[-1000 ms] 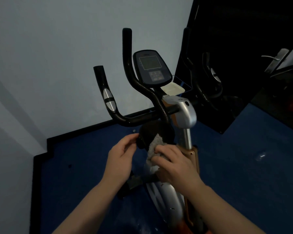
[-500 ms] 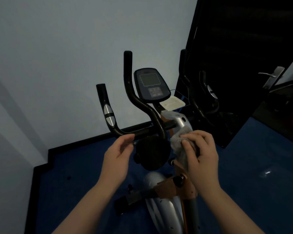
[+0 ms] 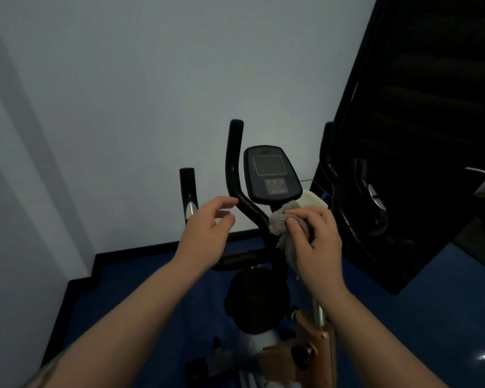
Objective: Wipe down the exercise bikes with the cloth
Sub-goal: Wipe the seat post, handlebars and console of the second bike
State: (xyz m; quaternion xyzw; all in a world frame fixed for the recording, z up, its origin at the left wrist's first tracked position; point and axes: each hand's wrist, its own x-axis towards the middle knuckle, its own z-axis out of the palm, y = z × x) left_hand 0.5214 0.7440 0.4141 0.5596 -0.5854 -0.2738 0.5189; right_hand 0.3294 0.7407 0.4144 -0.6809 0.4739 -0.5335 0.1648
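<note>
The exercise bike (image 3: 266, 326) fills the lower middle of the view, from its black handlebars (image 3: 235, 175) at about 12 o'clock down to the silver and copper frame at 6 o'clock. It looks heavy and rigid, so it should stay put under wiping pressure; the bars are smooth, curved tubes that a cloth must wrap around rather than slide flat along. The console (image 3: 272, 175) sits just right of the tall bar and is probably the one delicate part, wanting a light touch on its screen and buttons.

Room is tight. A pale wall (image 3: 123, 93) stands close behind the bars from 9 to 12 o'clock, and a dark glossy panel (image 3: 431, 135) runs along the 2 to 3 o'clock side, just beside the right bar. The blue floor (image 3: 445, 317) is open toward 4 o'clock.

The right hand (image 3: 317, 242) grips the grey cloth (image 3: 284, 222), thumb and fingers curled over it, at the junction under the console. The cloth looks soft, light and limp; a bunched hold like this suits it.

The left hand (image 3: 205, 231) hovers, fingers loosely bent, holding nothing, just left of the tall bar, fingertips close to it; contact cannot be confirmed.
</note>
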